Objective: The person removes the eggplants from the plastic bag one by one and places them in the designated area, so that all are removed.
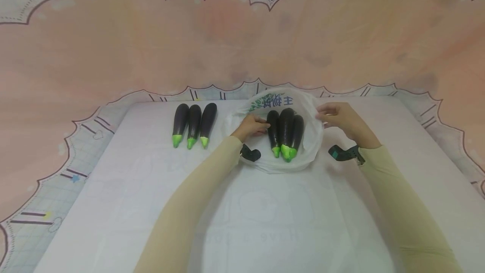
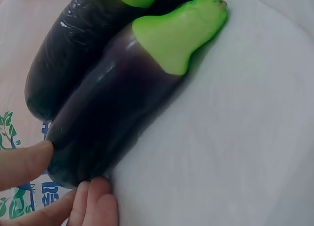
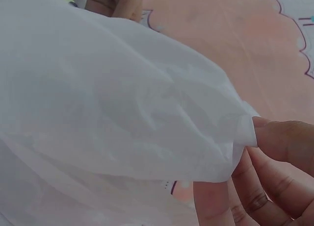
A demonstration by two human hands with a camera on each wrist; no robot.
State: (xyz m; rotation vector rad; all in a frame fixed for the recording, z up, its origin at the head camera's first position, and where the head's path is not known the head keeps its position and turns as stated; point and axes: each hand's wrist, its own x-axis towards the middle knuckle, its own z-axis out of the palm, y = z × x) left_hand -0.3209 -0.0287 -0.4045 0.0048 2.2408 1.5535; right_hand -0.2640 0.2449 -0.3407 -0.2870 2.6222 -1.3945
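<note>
A white plastic bag (image 1: 246, 108) with printed marks lies spread on the table, and three dark eggplants (image 1: 286, 129) with green ends rest side by side on it. The left hand (image 1: 251, 127) grips the upper end of the leftmost one; in the left wrist view its thumb and fingers (image 2: 93, 206) are on either side of that eggplant's (image 2: 108, 103) dark tip. The right hand (image 1: 342, 120) pinches the bag's right edge between thumb and fingers, as the right wrist view shows with the bag (image 3: 122, 108) pulled toward the fingertips (image 3: 249, 138).
Three more eggplants (image 1: 194, 123) lie in a row on the white table (image 1: 125, 188), left of the bag. Behind the table hangs a patterned cloth (image 1: 227, 41) in orange and white. A small dark device is strapped to each wrist.
</note>
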